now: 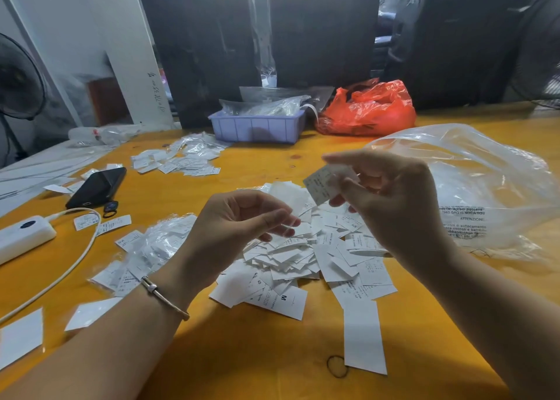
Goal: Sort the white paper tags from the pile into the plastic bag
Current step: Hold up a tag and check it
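A pile of white paper tags (pixel 306 257) lies on the yellow table (pixel 242 354) in front of me. My right hand (pixel 391 199) is raised above the pile and pinches one white tag (pixel 319 186) between thumb and fingers. My left hand (pixel 239 224) hovers just left of it with curled fingers pinching a small clear plastic sleeve (pixel 286 230). A large clear plastic bag (pixel 485 181) with printed warning text lies open to the right of the pile, behind my right hand.
Tags in clear sleeves (pixel 151 248) lie left of the pile; another heap (pixel 181 157) sits farther back. A black phone (pixel 97 187), a white power bank (pixel 24 236) with cable, a lilac bin (pixel 257 127) and a red bag (pixel 369 108) stand around.
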{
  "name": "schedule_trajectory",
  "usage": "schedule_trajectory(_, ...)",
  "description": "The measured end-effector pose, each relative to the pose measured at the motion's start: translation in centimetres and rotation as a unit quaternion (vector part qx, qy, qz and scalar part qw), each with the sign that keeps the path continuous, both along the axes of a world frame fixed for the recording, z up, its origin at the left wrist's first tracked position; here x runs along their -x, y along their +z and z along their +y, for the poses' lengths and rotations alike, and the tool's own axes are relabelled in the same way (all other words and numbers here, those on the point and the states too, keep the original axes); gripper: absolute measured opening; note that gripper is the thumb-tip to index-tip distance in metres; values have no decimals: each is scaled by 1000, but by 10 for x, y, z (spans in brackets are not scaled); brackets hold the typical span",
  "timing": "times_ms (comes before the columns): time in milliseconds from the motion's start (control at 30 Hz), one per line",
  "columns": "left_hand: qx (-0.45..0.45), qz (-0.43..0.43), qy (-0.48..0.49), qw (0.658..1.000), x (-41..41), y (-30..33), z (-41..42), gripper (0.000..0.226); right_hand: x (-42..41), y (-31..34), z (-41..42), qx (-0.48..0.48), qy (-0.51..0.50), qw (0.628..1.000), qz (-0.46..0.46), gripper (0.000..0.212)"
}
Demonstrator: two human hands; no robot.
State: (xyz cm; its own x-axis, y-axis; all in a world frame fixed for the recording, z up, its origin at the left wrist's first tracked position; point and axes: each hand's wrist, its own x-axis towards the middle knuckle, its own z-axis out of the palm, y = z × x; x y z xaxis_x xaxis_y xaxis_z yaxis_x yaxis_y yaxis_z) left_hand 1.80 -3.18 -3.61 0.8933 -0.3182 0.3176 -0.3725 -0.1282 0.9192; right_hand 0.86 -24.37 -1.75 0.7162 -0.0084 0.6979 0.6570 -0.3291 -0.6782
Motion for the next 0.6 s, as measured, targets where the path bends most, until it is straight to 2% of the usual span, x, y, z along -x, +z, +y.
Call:
schedule_trajectory(167, 32, -16, 22, 999, -1, 0, 0, 23, -2, -9, 8, 117, 5, 992, 53, 38)
schedule_trajectory(300, 43, -30, 17, 998, -1, 1, 1, 20, 0, -6, 5, 97, 29, 993, 55, 46)
schedule_trajectory(400, 38, -31, 12, 999, -2, 0, 1, 19, 0, -4, 3, 76, 112, 986, 102, 57)
schedule_trajectory(500, 44, -24, 5, 999, -2, 0, 1, 17, -1, -7, 6, 31, 199, 968, 151, 38)
schedule_trajectory(600, 49, -20, -6, 999, -2, -1, 1, 22, -1, -10, 9, 2, 212, 966, 147, 14)
